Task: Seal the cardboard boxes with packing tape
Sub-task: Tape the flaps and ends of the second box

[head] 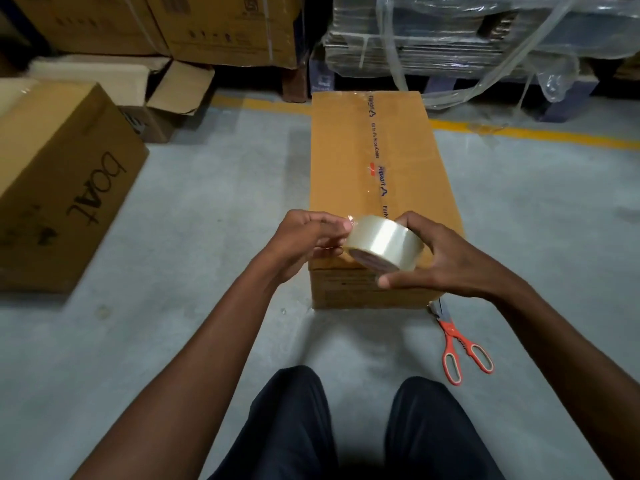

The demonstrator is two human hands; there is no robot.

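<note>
A long brown cardboard box (377, 161) lies on the grey floor in front of me, with a strip of printed tape running along its top seam. Above its near end I hold a roll of clear packing tape (382, 245). My right hand (440, 258) grips the roll from the right, thumb underneath. My left hand (304, 240) pinches the tape's loose end at the roll's left edge.
Orange-handled scissors (462, 348) lie on the floor by the box's near right corner. A large "boAt" box (59, 181) stands at the left, with open cartons (166, 95) behind it. Pallets with boxes and wrapped flat cardboard (450, 32) line the back. My knees are at the bottom.
</note>
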